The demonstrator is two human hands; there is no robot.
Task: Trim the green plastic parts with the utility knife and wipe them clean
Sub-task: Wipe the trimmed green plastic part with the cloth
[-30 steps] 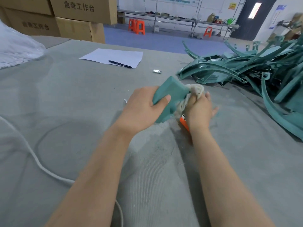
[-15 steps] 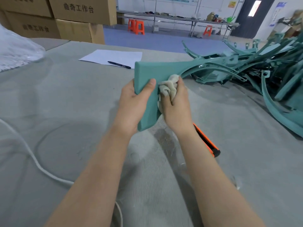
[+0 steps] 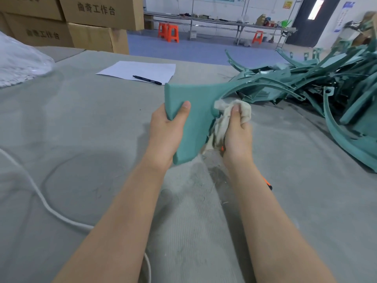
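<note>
My left hand (image 3: 168, 129) grips the broad end of a green plastic part (image 3: 195, 111), thumb on its near face, holding it above the grey table (image 3: 81, 139). The part's narrow curved arm runs off to the right toward the pile. My right hand (image 3: 237, 133) grips a crumpled off-white rag (image 3: 230, 111) pressed against the part's right edge. The orange utility knife (image 3: 268, 183) lies on the table, mostly hidden behind my right forearm.
A pile of green plastic parts (image 3: 316, 88) fills the right side of the table. A white sheet (image 3: 138, 71) with a black pen (image 3: 146, 80) lies at the back. A white cable (image 3: 40, 197) loops at left, beside a plastic bag (image 3: 20, 62). Cardboard boxes (image 3: 95, 21) stand behind.
My left hand has turned the green part from end-on to broad face toward me. The rag in my right hand has slid rightward along the part's edge.
</note>
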